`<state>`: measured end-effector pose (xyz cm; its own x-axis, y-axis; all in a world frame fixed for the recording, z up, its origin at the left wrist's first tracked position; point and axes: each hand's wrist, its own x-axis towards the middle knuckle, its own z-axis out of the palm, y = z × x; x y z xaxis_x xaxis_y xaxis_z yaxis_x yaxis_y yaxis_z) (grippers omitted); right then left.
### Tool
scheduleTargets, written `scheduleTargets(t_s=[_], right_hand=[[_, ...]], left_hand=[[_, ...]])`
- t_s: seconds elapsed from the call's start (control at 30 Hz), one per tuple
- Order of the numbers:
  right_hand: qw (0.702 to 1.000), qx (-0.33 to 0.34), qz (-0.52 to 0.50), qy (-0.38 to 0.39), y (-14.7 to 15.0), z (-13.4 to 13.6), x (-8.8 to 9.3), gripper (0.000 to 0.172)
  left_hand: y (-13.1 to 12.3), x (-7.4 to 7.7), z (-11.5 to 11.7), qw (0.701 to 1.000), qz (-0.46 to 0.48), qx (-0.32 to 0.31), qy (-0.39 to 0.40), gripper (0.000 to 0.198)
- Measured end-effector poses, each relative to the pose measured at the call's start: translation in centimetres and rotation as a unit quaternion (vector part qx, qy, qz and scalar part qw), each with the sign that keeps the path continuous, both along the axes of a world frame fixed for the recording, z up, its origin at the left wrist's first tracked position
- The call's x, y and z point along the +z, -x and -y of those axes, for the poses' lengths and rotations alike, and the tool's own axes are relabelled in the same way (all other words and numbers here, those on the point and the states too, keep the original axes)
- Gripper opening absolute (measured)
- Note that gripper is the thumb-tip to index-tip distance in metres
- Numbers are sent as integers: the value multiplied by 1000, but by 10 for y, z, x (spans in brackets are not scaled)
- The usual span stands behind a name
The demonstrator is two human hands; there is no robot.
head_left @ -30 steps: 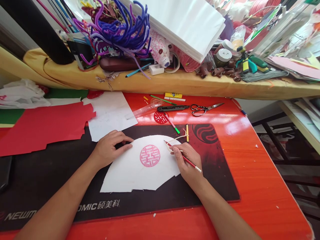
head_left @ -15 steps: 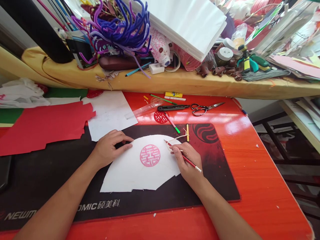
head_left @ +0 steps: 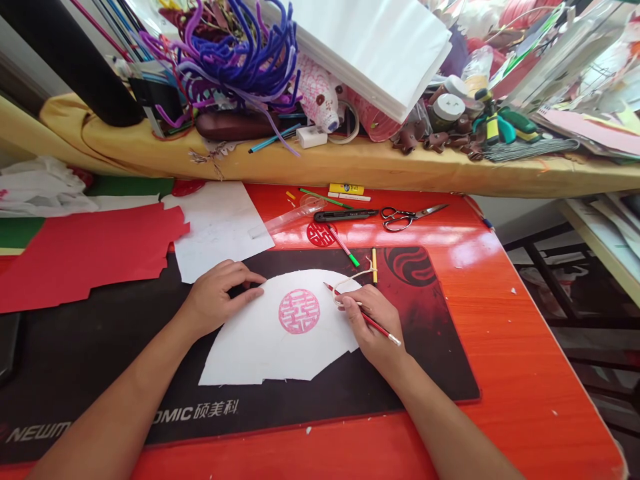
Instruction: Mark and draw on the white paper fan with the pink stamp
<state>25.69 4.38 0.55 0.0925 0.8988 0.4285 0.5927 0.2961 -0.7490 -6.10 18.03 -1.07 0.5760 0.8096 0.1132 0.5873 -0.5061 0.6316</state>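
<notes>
A fan-shaped white paper [head_left: 260, 347] with a round red emblem [head_left: 299, 311] at its middle lies on a black desk mat [head_left: 75, 360]. My left hand [head_left: 220, 295] presses the paper's upper left edge with curled fingertips and holds nothing. My right hand [head_left: 373, 321] grips a red pencil [head_left: 385, 331] whose tip rests on the paper's upper right part, right of the emblem. A loop of pale string [head_left: 350, 280] lies under that hand.
Scissors [head_left: 407, 216], a black utility knife [head_left: 345, 215], a clear ruler [head_left: 290, 218], a green-tipped pen [head_left: 345, 248] and a small red cut-out [head_left: 320, 234] lie beyond the mat. Red paper [head_left: 85, 250] and a white sheet [head_left: 220, 227] sit at left. A cluttered yellow shelf [head_left: 350, 170] runs along the back.
The pencil tip has shifted slightly left and down on the paper. My left hand has stayed put.
</notes>
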Motion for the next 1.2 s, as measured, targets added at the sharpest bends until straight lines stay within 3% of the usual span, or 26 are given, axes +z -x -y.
scheduleTargets(t_s=[0.93,1.2], right_hand=[[999,-38,-14,19,0,2,-4,28],[999,-34,-17,16,1,1,-3,23]], left_hand=[[0,2,0,1000,-7,3,3,32],[-1,3,1,1000,-7,2,6,32]])
